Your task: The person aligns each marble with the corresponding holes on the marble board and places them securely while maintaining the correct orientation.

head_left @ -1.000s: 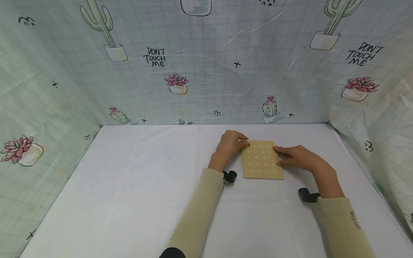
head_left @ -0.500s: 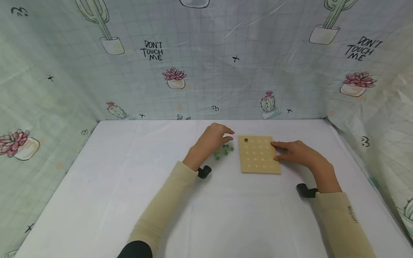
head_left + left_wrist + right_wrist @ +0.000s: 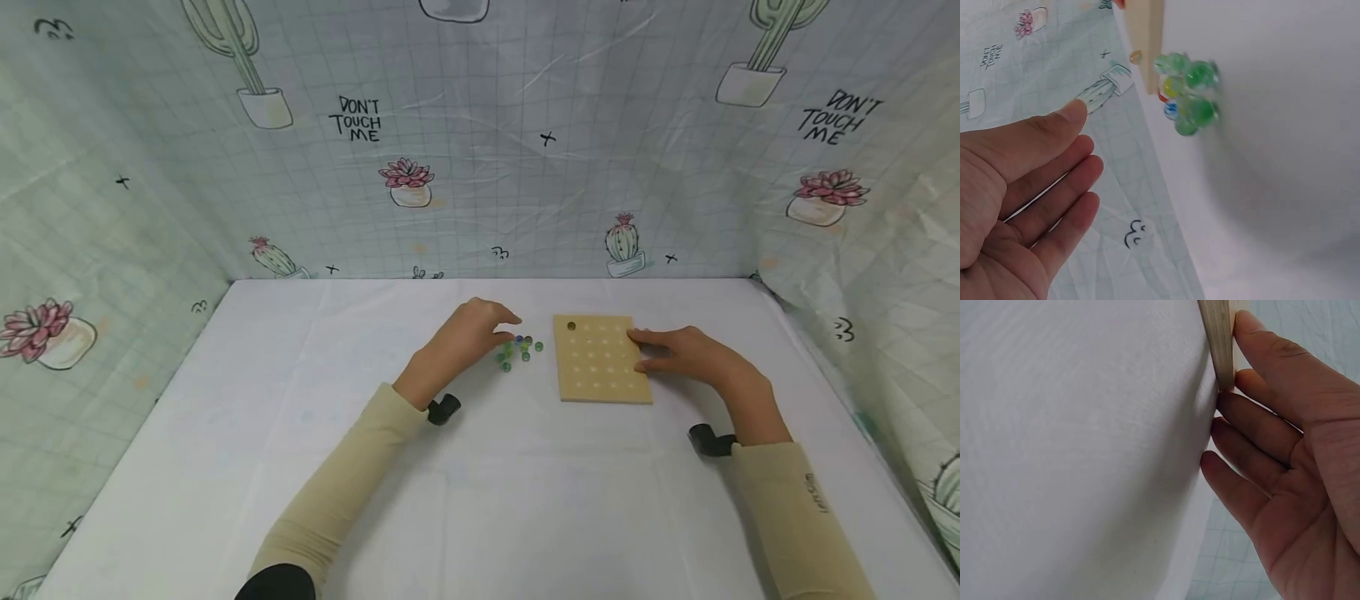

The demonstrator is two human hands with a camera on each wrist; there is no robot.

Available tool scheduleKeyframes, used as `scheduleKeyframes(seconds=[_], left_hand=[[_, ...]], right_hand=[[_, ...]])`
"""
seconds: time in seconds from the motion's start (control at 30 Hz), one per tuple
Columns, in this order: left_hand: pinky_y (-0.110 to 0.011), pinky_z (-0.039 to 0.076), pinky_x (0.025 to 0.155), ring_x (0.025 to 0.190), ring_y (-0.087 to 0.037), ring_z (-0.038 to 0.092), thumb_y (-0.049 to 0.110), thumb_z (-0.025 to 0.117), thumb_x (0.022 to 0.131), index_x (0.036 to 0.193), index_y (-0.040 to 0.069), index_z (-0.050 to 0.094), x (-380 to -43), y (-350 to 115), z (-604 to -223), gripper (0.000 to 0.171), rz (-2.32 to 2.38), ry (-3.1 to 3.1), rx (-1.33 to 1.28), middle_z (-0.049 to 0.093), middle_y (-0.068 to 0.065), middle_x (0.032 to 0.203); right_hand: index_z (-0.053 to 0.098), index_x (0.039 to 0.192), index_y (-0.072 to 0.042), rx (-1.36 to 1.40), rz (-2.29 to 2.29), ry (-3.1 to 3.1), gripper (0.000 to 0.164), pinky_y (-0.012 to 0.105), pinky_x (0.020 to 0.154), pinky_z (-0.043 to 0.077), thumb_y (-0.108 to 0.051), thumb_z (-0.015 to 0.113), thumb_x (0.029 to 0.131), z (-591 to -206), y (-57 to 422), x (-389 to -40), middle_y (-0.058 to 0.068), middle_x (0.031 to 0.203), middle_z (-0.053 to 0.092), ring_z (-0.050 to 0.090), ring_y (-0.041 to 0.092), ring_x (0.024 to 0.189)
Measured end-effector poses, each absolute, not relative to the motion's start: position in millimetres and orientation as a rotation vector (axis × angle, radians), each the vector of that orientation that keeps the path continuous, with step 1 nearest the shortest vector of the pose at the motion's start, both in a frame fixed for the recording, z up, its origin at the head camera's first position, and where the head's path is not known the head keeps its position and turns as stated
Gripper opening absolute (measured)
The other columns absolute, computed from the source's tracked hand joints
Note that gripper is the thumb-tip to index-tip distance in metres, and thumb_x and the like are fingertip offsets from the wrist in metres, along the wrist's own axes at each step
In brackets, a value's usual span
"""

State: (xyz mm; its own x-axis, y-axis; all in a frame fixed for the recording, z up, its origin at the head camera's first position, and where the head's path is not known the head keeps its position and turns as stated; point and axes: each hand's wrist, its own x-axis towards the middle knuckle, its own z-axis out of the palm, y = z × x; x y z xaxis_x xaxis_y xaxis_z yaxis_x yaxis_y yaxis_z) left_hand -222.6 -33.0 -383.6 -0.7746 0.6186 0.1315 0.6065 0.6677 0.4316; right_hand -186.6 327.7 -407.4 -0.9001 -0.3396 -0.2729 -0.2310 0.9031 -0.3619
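A square, light wooden board (image 3: 606,375) with rows of pale hollows lies right of centre in the head view. One dark-looking marble (image 3: 572,326) sits in its far left hollow. Just left of the board is a loose group of glass marbles, mostly green (image 3: 1202,112), with a blue marble (image 3: 1171,110) and a yellow marble (image 3: 1173,85) among them. My left hand (image 3: 467,332) hovers at the left of this group, thumb and fingers apart, holding nothing. With thumb and fingertips, my right hand (image 3: 693,360) touches the board's right edge.
A white cloth (image 3: 480,500) covers the table. Behind and at both sides hangs a sheet printed with cacti (image 3: 624,242). Black camera mounts (image 3: 444,409) jut from both wrists, close above the cloth.
My left hand has let go of the marble in the board's far left hollow and drawn back leftward, past the loose marbles. The right hand stays at the board's edge.
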Motion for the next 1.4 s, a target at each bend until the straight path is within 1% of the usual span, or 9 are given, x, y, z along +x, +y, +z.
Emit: scheduleKeyframes(seconds=[0.2, 0.43, 0.67, 0.9, 1.17, 1.4], left_hand=[[-0.033, 0.056, 0.098, 0.116, -0.022, 0.068, 0.009, 0.079, 0.089, 0.119, 0.005, 0.076, -222.8, -47.0, -394.1, 0.03, 0.641, 2.827, 1.045, 0.074, -0.007, 0.119], [-0.035, 0.057, 0.096, 0.113, -0.023, 0.07, 0.012, 0.079, 0.089, 0.115, 0.005, 0.078, -223.0, -57.3, -402.5, 0.026, 0.701, 2.782, 1.008, 0.075, -0.007, 0.115], [-0.037, 0.056, 0.097, 0.114, -0.024, 0.069, 0.014, 0.078, 0.09, 0.114, 0.008, 0.079, -223.0, -58.4, -404.4, 0.024, 0.716, 2.769, 0.954, 0.076, -0.005, 0.114], [-0.038, 0.056, 0.098, 0.115, -0.026, 0.068, 0.018, 0.078, 0.09, 0.113, 0.01, 0.08, -222.7, -59.2, -410.2, 0.024, 0.761, 2.759, 0.898, 0.076, -0.005, 0.113], [-0.039, 0.056, 0.098, 0.114, -0.025, 0.069, 0.016, 0.081, 0.088, 0.107, 0.013, 0.082, -221.5, -62.7, -418.1, 0.019, 0.928, 2.733, 0.787, 0.077, -0.004, 0.11], [-0.036, 0.057, 0.095, 0.11, -0.022, 0.071, 0.015, 0.082, 0.087, 0.108, 0.011, 0.081, -224.4, -58.1, -425.5, 0.022, 0.925, 2.753, 0.75, 0.077, -0.005, 0.108]], right_hand=[[0.047, 0.151, -0.008, -0.376, -0.464, 2.72, 0.074, 0.067, 0.109, 0.037, -0.049, 0.07, 0.093, -409.6, 325.9, -187.0, 0.03, 0.15, 0.045, 0.04, 0.053, 0.137], [0.049, 0.151, -0.008, -0.39, -0.475, 2.728, 0.073, 0.066, 0.109, 0.038, -0.047, 0.07, 0.094, -411.0, 326.0, -187.4, 0.03, 0.148, 0.047, 0.043, 0.052, 0.136], [0.047, 0.151, -0.007, -0.403, -0.462, 2.74, 0.073, 0.066, 0.106, 0.04, -0.048, 0.069, 0.095, -408.3, 327.3, -186.7, 0.032, 0.147, 0.047, 0.045, 0.053, 0.133], [0.046, 0.152, -0.009, -0.375, -0.467, 2.725, 0.073, 0.066, 0.108, 0.038, -0.047, 0.069, 0.095, -408.5, 328.3, -187.3, 0.031, 0.149, 0.045, 0.043, 0.053, 0.135], [0.046, 0.152, -0.008, -0.387, -0.48, 2.721, 0.074, 0.066, 0.108, 0.039, -0.048, 0.069, 0.095, -408.2, 328.8, -186.6, 0.03, 0.149, 0.045, 0.043, 0.052, 0.136], [0.046, 0.152, -0.008, -0.4, -0.489, 2.723, 0.072, 0.065, 0.11, 0.038, -0.046, 0.069, 0.095, -408.4, 329.0, -186.8, 0.028, 0.151, 0.044, 0.042, 0.051, 0.137]])
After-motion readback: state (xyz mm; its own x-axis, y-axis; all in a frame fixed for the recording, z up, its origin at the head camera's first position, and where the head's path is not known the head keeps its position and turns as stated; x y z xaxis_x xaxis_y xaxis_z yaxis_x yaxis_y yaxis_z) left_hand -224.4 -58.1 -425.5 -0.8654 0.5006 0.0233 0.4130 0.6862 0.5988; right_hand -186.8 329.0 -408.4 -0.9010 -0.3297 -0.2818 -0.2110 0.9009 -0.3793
